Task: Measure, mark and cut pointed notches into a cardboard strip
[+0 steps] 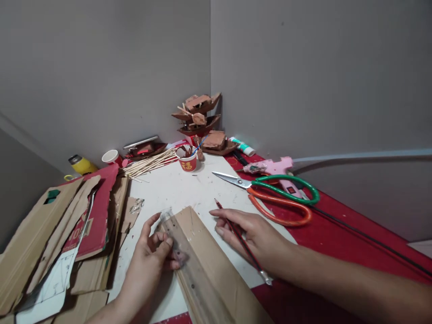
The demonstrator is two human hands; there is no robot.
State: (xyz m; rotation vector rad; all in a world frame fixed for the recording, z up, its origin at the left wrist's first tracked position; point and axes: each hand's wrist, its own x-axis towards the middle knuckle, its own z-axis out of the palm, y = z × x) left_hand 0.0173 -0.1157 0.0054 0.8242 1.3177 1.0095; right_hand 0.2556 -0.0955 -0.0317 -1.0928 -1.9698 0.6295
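My left hand [153, 247] has its thumb and fingers closed at the left edge of a clear plastic ruler [197, 279]. That ruler lies lengthwise along a strip of brown cardboard [221, 265], which rests on a white sheet. A pencil with a dark red and black barrel [241, 240] is held in my right hand [251, 236], its sharpened tip pointing away from me, above the white sheet. Between the far end of the cardboard and my right fingers there is a small gap. Large scissors [243, 182] with green and orange handles lie just beyond my right hand.
Stacked cardboard pieces [43, 243] fill the left side. Farther back are thin wooden sticks [151, 164], a red paper cup [186, 159] with brown contents, and brown model boats [199, 114]. A pink glue gun [281, 168] lies on the red cloth [354, 243] at right.
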